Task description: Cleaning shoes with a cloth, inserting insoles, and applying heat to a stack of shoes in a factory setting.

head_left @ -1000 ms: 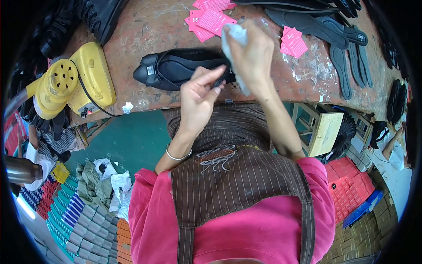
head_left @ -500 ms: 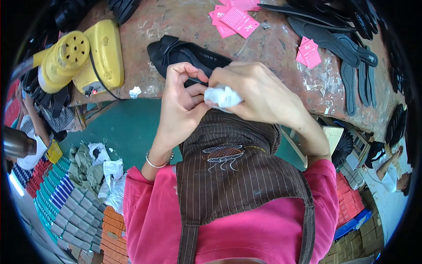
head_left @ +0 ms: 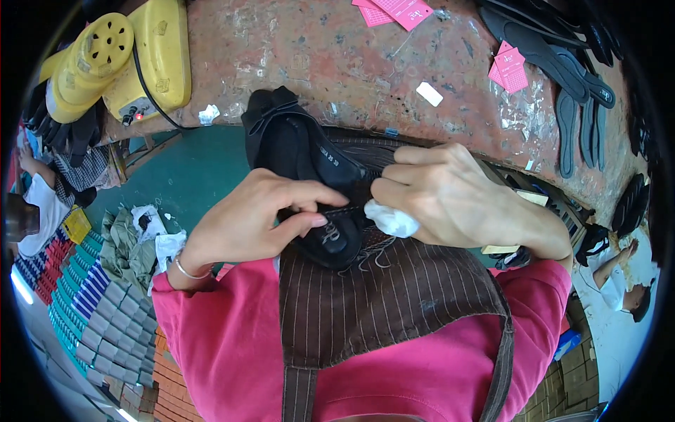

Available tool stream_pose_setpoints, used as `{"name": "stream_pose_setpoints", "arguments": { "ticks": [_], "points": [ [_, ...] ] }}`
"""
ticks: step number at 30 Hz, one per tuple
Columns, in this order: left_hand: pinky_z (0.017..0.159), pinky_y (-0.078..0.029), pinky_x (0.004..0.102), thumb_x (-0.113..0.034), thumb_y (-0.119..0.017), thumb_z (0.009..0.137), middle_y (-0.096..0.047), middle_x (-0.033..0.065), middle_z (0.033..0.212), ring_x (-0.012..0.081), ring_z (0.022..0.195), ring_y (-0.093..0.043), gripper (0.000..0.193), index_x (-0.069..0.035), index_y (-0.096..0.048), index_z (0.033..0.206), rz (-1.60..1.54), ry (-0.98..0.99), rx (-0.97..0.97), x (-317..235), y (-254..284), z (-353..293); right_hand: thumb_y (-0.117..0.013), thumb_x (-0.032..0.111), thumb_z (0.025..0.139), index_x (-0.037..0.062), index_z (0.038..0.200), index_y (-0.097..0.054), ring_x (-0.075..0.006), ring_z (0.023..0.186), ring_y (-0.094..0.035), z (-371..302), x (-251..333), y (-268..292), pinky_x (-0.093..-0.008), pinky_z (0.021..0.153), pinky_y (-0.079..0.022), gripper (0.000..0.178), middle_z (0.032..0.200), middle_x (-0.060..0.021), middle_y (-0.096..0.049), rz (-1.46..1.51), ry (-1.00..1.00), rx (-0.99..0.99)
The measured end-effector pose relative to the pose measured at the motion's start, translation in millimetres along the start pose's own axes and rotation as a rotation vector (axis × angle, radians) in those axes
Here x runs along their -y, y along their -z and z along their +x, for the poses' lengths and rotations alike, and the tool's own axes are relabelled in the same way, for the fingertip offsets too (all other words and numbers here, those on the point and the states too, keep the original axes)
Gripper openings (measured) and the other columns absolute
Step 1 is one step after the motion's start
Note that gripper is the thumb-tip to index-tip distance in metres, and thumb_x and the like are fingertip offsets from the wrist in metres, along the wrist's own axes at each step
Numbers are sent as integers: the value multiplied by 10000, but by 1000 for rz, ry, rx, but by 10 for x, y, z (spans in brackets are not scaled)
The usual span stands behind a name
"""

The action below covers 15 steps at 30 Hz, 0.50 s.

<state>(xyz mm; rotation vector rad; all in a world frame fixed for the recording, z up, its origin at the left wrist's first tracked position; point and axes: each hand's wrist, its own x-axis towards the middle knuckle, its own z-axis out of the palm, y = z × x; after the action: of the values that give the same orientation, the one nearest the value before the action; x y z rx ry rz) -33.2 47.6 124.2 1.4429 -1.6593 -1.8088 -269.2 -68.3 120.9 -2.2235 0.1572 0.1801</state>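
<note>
A black flat shoe with a bow on its toe is held in front of my apron, toe pointing away and heel towards me. On the heel's left side is my left hand, thumb and forefinger bent over the shoe's rim; its other fingers are partly hidden. My right hand is closed on a crumpled white cloth, close against the right side of the heel. Whether those fingers also grip the shoe is hidden. The insole shows between my hands.
The worn table spans the far side. At its left stands a yellow machine with a cord. Pink tags, a small white label and dark insoles lie on it. Other people are at both sides.
The shoe has come off the table edge towards me and turned heel-first. My left hand has moved down onto its heel; my right hand has shifted right and down, keeping the white cloth.
</note>
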Motion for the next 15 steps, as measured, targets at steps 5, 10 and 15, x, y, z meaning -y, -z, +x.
{"name": "stream_pose_setpoints", "arguments": {
  "ticks": [5, 10, 15],
  "points": [
    [563, -525, 282, 59, -642, 822, -684, 103, 750, 180, 622, -685, 160, 15, -682, 972, -132, -21, 152, 21, 168, -105, -715, 66, 614, 42, 744, -575, -240, 751, -599, -57, 45, 74, -372, 589, -511, 193, 721, -64, -616, 94, 51, 7],
    [548, -519, 277, 66, -645, 817, -677, 91, 735, 163, 620, -683, 97, 23, -653, 904, -181, -79, 177, 79, 233, -162, -709, 77, 600, 54, 716, -549, -233, 716, -580, -78, 47, 7, -365, 549, -495, 199, 698, -44, -586, 26, 123, -69],
    [564, -514, 274, 45, -625, 839, -665, 85, 720, 164, 623, -673, 49, 17, -625, 879, -208, -56, 143, 57, 161, -54, -709, 75, 631, 49, 822, -593, -262, 706, -595, -39, -103, -54, -397, 562, -483, 225, 729, -65, -583, 126, 102, -117]
  ]
}}
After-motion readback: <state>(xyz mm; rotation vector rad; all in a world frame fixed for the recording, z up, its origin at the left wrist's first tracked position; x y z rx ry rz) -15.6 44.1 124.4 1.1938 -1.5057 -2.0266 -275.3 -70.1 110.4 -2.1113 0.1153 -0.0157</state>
